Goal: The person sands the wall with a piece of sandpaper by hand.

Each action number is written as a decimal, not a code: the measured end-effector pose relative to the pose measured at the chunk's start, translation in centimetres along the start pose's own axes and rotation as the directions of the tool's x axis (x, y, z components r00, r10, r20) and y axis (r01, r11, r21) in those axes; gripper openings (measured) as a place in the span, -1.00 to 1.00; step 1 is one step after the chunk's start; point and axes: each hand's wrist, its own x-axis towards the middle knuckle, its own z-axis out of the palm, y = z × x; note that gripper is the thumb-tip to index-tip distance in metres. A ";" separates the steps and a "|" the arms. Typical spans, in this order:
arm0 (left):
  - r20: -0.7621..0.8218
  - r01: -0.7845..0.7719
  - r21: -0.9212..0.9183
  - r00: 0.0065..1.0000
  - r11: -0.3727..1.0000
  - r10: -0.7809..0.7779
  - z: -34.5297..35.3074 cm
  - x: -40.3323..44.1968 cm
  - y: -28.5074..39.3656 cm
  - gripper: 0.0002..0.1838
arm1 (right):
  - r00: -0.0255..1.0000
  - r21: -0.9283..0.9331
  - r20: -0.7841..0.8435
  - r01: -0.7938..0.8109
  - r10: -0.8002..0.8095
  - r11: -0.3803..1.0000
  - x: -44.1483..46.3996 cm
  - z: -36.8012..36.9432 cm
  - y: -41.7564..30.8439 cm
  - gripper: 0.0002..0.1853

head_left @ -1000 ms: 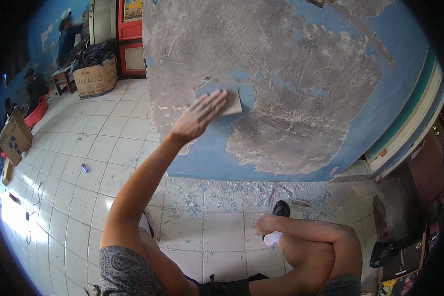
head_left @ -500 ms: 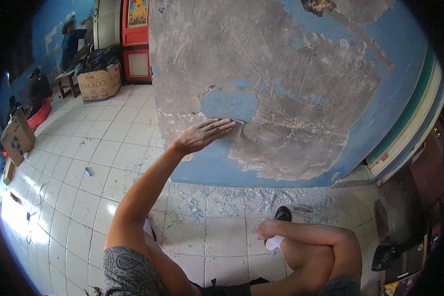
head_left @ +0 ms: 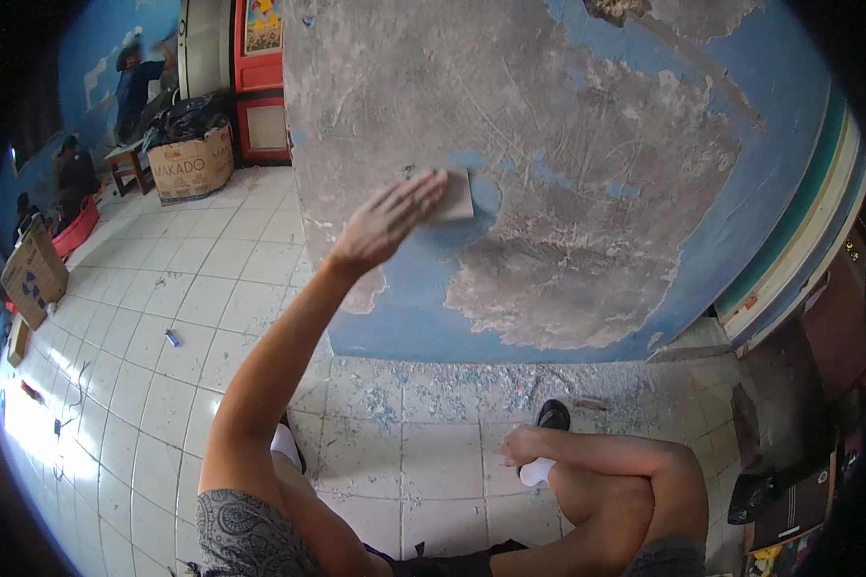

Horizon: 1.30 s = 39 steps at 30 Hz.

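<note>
My left hand (head_left: 394,219) presses a pale sheet of sandpaper (head_left: 461,196) flat against the wall (head_left: 568,115), fingers lying over its left side and slightly blurred. Under and around the sheet is a blue paint patch (head_left: 488,199), bordered by bare grey plaster. My right arm rests across my bent knee. At its end my right hand (head_left: 522,446) hangs loosely curled beside my black shoe (head_left: 553,415), with nothing visible in it.
Paint flakes (head_left: 433,389) litter the tiled floor along the wall's foot. At the left stand a cardboard box (head_left: 192,170) with black bags, a red basin (head_left: 80,229) and a flattened carton (head_left: 35,272). A person (head_left: 137,91) works at the far wall; others sit below. Dark furniture (head_left: 789,510) stands right.
My left hand has moved up the wall with the sandpaper, from the lower edge of the blue patch onto it. My right hand has stayed in place.
</note>
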 end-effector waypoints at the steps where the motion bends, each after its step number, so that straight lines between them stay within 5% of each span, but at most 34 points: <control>1: -0.027 0.012 -0.039 1.000 0.999 -0.013 0.0 0.3 0.0 -0.32 | 1.000 -0.003 0.010 -0.010 0.010 1.000 0.2 -0.1 0.1 -0.42; 4: -0.016 -0.017 -0.301 1.000 0.953 0.013 2.1 -1.7 1.4 -0.32 | 0.999 -0.009 0.028 -0.016 0.016 1.000 0.5 -0.3 0.4 -0.43; 6: 0.068 -0.192 -0.331 0.972 0.924 0.227 3.3 -3.6 2.5 -0.35 | 1.000 -0.019 -0.005 0.003 -0.003 1.000 0.3 -0.5 0.8 -0.46; 8: 0.132 -0.299 -0.078 0.942 0.951 0.307 3.8 -3.5 1.4 -0.32 | 0.999 -0.029 -0.041 0.024 -0.025 0.999 0.0 -0.9 1.3 -0.48; 10: -0.048 -0.183 0.283 0.978 0.941 0.205 2.3 -1.8 0.2 -0.26 | 0.996 -0.009 -0.065 0.053 -0.053 0.999 -0.2 0.0 0.4 -0.51; 12: -0.038 -0.044 -0.033 0.998 0.998 0.043 -0.2 -0.2 -0.7 -0.28 | 0.999 -0.037 0.004 0.039 -0.039 0.999 -0.4 0.0 0.3 -0.51; 14: 0.009 -0.035 0.047 0.999 0.998 0.035 0.4 -0.8 -0.1 -0.29 | 0.999 -0.044 -0.002 0.032 -0.032 0.999 -0.5 -0.2 0.3 -0.51; 16: 0.058 -0.123 -0.243 0.988 0.962 0.141 2.9 -2.8 0.9 -0.29 | 0.996 -0.024 -0.083 0.026 -0.028 0.999 -0.9 -0.6 0.0 -0.51; 17: 0.181 -0.239 -0.105 0.950 0.965 0.254 3.6 -3.8 1.6 -0.29 | 0.996 -0.013 -0.086 0.018 -0.019 1.000 -1.1 -0.6 -0.2 -0.52; 20: 0.091 -0.272 -0.046 0.957 0.961 0.276 2.8 -2.7 0.6 -0.33 | 0.999 -0.031 -0.041 -0.003 0.001 1.000 -0.9 -1.5 0.3 -0.49; 22: 0.050 -0.055 0.225 0.998 0.973 0.045 0.9 -0.7 -0.8 -0.31 | 0.996 -0.062 0.084 -0.003 0.008 0.998 -0.4 -0.4 0.1 -0.39; 24: -0.028 0.022 -0.044 0.999 0.999 -0.023 -0.9 0.4 -0.8 -0.31 | 0.992 -0.020 0.125 -0.024 0.026 1.000 -0.6 -1.0 -0.4 -0.40; 27: 0.078 -0.076 -0.201 0.993 0.977 0.093 2.1 -2.3 1.6 -0.30 | 0.995 0.001 0.088 -0.043 0.043 0.999 -1.1 -1.6 0.0 -0.42; 30: 0.253 -0.319 0.043 0.920 0.947 0.299 3.3 -3.9 2.5 -0.35 | 0.999 0.019 -0.001 -0.042 0.042 0.999 -1.8 -2.5 -0.8 -0.45; 33: -0.009 -0.169 0.231 0.984 0.958 0.176 2.1 -1.1 1.1 -0.28 | 1.000 -0.046 -0.024 -0.005 0.004 0.999 0.4 -0.4 0.6 -0.46; 34: -0.003 -0.101 -0.002 0.995 0.995 0.101 0.4 0.1 0.3 -0.29 | 1.000 -0.077 -0.017 0.011 -0.012 0.997 1.3 1.5 1.0 -0.46; 37: 0.027 -0.109 -0.080 0.993 0.991 0.112 0.1 0.6 0.3 -0.33 | 0.994 -0.054 0.108 0.004 0.002 0.999 -0.6 -1.4 0.0 -0.42; 39: 0.066 -0.173 -0.145 0.981 0.974 0.185 2.8 -1.6 1.7 -0.34 | 0.995 -0.021 -0.094 0.025 -0.027 0.999 -1.3 -1.9 -0.2 -0.49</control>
